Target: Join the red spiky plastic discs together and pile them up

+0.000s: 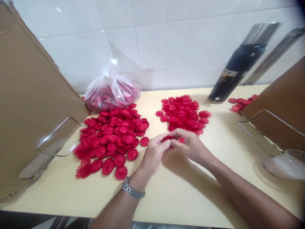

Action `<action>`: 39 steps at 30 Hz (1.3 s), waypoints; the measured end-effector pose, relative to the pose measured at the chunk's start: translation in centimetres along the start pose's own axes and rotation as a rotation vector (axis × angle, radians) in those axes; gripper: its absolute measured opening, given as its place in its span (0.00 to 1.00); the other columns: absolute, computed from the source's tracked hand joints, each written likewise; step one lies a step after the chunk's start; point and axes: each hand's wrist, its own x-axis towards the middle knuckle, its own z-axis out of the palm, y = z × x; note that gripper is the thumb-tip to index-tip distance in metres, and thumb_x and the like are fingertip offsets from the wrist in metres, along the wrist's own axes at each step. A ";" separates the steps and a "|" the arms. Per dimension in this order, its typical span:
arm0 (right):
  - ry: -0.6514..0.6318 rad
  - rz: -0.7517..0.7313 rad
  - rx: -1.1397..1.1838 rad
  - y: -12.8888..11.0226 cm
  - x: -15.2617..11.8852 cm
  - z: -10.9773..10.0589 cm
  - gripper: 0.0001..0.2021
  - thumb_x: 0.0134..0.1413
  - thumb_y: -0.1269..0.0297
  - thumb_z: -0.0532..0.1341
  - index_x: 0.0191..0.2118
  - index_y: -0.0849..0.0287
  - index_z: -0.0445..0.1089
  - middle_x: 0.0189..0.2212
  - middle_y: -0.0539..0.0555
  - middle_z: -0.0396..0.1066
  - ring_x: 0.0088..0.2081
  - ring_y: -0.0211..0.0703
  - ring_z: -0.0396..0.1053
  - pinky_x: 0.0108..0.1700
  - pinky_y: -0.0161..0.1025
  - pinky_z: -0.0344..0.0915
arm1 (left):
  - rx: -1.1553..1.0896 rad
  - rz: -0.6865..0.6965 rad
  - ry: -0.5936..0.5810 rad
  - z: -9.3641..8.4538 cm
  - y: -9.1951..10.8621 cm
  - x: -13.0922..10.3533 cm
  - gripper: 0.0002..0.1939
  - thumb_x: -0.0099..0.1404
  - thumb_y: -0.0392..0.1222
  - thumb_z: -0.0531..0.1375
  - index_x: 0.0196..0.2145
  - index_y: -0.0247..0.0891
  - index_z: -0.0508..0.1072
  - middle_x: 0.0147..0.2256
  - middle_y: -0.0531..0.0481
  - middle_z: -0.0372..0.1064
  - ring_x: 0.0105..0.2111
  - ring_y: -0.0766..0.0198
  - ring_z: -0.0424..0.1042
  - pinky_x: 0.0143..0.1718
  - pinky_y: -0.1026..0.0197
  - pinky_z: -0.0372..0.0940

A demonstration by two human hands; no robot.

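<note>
My left hand (156, 152) and my right hand (187, 143) meet above the table, thumbs close together. Between them they pinch a red toothed disc (168, 138), mostly covered by my fingers. To the left lies a large pile of red toothed discs (111, 133), round with fringed edges. Just beyond my hands is a second, smaller pile of the same discs (182, 111). Another bit of red shows by my right fingers, too hidden to make out.
A tied clear plastic bag (113, 92) of red pieces stands behind the left pile. Cardboard boxes (35, 95) flank both sides, with wire frames (58, 136) jutting inward. A dark bottle (238, 70) stands back right. A plastic bag (286, 165) lies at right.
</note>
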 end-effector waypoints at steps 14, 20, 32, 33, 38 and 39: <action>0.293 -0.514 -0.558 1.4 -0.1 0.0 0.02 0.53 0.71 0.58 0.33 0.58 0.65 0.29 0.55 0.68 0.32 0.43 0.65 0.32 0.39 0.62 | -0.047 -0.029 0.075 0.4 -0.4 -0.2 0.08 0.54 0.31 0.58 0.31 0.32 0.75 0.29 0.47 0.71 0.29 0.67 0.68 0.33 0.64 0.62; 0.212 -0.698 -0.651 2.0 0.3 0.6 0.07 0.55 0.73 0.55 0.28 0.60 0.66 0.22 0.51 0.63 0.26 0.38 0.60 0.27 0.34 0.58 | -0.038 -0.063 0.034 -0.1 -0.7 -0.4 0.12 0.50 0.27 0.56 0.32 0.32 0.75 0.24 0.53 0.64 0.23 0.73 0.59 0.27 0.69 0.55; 0.145 -0.481 -0.352 1.6 -0.3 0.4 0.07 0.54 0.73 0.53 0.28 0.58 0.63 0.24 0.52 0.66 0.26 0.37 0.63 0.26 0.34 0.60 | -0.012 -0.047 0.017 0.3 -0.5 -0.4 0.11 0.56 0.32 0.56 0.36 0.31 0.75 0.33 0.44 0.73 0.32 0.65 0.69 0.33 0.65 0.61; 0.144 -0.433 -0.307 1.4 -0.3 0.5 0.06 0.54 0.72 0.54 0.28 0.58 0.62 0.24 0.51 0.65 0.26 0.37 0.63 0.26 0.35 0.60 | -0.021 -0.032 0.030 0.3 -0.6 -0.4 0.11 0.56 0.32 0.56 0.36 0.31 0.75 0.33 0.44 0.73 0.33 0.65 0.70 0.35 0.64 0.62; 0.330 -0.165 -0.048 1.4 0.3 -0.6 0.07 0.58 0.65 0.52 0.29 0.56 0.58 0.21 0.48 0.59 0.21 0.36 0.58 0.22 0.34 0.57 | -0.002 0.028 0.215 0.1 -0.6 -0.3 0.06 0.55 0.34 0.58 0.31 0.30 0.73 0.28 0.45 0.73 0.34 0.59 0.73 0.42 0.54 0.65; 0.422 -0.141 -0.086 1.7 0.6 -1.4 0.06 0.58 0.64 0.52 0.29 0.56 0.58 0.21 0.48 0.59 0.21 0.36 0.57 0.22 0.34 0.57 | 0.004 0.022 0.244 0.1 -0.5 -0.3 0.05 0.55 0.35 0.59 0.30 0.30 0.73 0.28 0.45 0.72 0.33 0.59 0.73 0.42 0.53 0.66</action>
